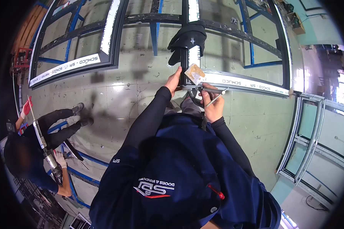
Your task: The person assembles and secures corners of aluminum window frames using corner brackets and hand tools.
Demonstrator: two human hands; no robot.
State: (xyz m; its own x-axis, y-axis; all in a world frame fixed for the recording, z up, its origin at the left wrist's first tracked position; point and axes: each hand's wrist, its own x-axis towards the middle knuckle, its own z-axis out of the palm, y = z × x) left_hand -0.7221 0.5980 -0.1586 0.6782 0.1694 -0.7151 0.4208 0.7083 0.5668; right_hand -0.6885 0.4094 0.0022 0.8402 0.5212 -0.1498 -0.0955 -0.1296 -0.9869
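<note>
At the near corner of a dark window frame with white SCHÜCO tape, my left hand is closed against the profile. One finger points along its side, and the others are partly hidden. My right hand, just right of that corner, pinches a thin pale stick with a dark pen-like piece beside it; I cannot tell its exact kind. Between the hands, a white square pad with yellow-brown stains lies on the frame corner. Beyond it, a black glove is draped over the upright profile.
Another taped frame lies at the upper left on blue-legged supports. At left, a person in dark clothes and gloves holds a long tool with a silver barrel. More window frames stand at right on the tiled floor.
</note>
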